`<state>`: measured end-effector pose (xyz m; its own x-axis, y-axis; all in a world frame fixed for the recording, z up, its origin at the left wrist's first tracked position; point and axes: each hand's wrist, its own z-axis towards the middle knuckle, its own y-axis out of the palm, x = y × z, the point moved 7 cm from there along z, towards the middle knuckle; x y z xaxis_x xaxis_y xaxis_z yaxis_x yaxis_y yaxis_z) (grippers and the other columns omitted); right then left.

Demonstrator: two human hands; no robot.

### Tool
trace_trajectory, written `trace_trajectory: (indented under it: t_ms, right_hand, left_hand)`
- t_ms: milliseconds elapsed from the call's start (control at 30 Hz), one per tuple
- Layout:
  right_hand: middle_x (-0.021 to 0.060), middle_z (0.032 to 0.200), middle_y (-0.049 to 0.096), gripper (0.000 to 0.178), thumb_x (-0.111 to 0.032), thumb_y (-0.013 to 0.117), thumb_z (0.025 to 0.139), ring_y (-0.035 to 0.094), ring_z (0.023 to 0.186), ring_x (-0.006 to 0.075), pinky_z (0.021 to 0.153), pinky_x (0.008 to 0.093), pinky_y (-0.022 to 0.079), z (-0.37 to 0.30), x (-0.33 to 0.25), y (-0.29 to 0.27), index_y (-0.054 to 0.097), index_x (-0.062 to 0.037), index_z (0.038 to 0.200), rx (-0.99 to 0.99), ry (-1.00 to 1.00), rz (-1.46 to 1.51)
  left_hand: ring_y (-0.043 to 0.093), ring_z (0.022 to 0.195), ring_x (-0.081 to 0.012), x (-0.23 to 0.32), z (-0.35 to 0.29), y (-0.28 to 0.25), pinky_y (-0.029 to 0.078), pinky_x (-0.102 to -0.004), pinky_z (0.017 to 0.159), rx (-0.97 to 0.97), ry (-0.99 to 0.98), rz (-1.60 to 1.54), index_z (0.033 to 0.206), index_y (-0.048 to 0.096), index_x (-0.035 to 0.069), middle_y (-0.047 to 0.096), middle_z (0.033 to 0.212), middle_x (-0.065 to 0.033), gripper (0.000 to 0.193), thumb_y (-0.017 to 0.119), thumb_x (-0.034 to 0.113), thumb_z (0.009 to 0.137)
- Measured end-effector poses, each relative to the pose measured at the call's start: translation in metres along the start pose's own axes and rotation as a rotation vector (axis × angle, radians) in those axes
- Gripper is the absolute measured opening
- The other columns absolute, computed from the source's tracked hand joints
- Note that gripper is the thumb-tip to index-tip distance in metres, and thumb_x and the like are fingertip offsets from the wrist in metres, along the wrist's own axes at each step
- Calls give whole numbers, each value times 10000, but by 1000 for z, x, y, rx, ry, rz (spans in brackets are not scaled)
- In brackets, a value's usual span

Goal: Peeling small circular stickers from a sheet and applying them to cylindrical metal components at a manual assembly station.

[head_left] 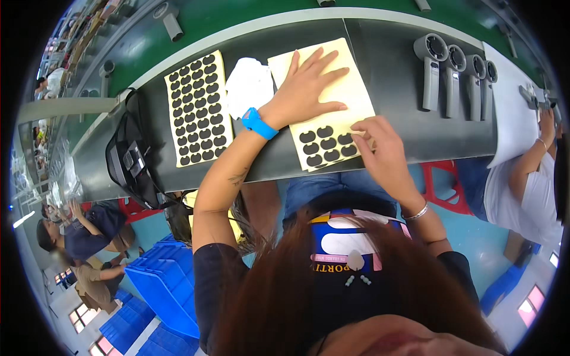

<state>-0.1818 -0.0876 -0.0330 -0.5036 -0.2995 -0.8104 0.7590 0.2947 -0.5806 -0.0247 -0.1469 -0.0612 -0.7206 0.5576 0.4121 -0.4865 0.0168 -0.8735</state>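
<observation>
My left hand (312, 89), with a blue watch on its wrist, lies with fingers spread on a pale yellow backing sheet (341, 59). Several black stickers (328, 143), rounded with small notches, remain at the sheet's near end. Over the sheet's right edge, beside those stickers, is my right hand (383, 148), its thumb and index finger bent together in a pinch. Whatever sits between those fingertips is too small to make out. Left of my left hand is a crumpled white piece (248, 86), and beyond it a second sheet (199, 110) covered in rows of the same stickers.
Several grey handheld fans (431, 71) stand in a row at the right of the dark table (392, 77). A black bag (127, 148) hangs at the left edge. Blue crates (163, 279) stand on the floor at left. A co-worker (528, 172) sits at right.
</observation>
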Motion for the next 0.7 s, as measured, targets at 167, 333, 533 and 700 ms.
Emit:
trace_trajectory:
  t_ms: [167, 333, 533, 700]
  right_hand:
    - [114, 927, 563, 148, -18, 641, 818, 601, 769, 247, 683, 340, 476, -7, 4, 8, 600, -26, 959, 123, -112, -220]
    - [122, 913, 549, 120, 0, 641, 807, 582, 781, 251, 683, 351, 469, -5, 3, -1, 581, -28, 906, 132, 9, -94]
    - [88, 896, 543, 97, -16, 638, 822, 553, 777, 202, 660, 312, 457, 11, -1, -10, 563, -34, 881, -62, -23, 23]
    - [25, 872, 568, 88, -98, 578, 912, 542, 808, 113, 774, 245, 442, 142, 8, -104, 570, -11, 922, 397, -221, -32]
  left_hand:
    - [237, 1380, -426, -3, 2, 1, 116, -614, 1114, 97, -47, 59, 1302, 556, 193, 378, 1456, -151, 686, 674, 583, 750]
    - [231, 1384, -420, 0, 6, 1, 113, -606, 1120, 101, -46, 35, 1291, 565, 192, 377, 1459, -143, 675, 681, 574, 748]
    - [233, 1382, -415, -6, 4, 4, 116, -611, 1116, 69, -79, 18, 1292, 565, 188, 375, 1457, -130, 685, 733, 513, 714]
    - [220, 1391, -404, -2, 1, -6, 102, -581, 1131, 67, -113, 8, 1296, 564, 179, 362, 1468, -124, 687, 713, 537, 728]
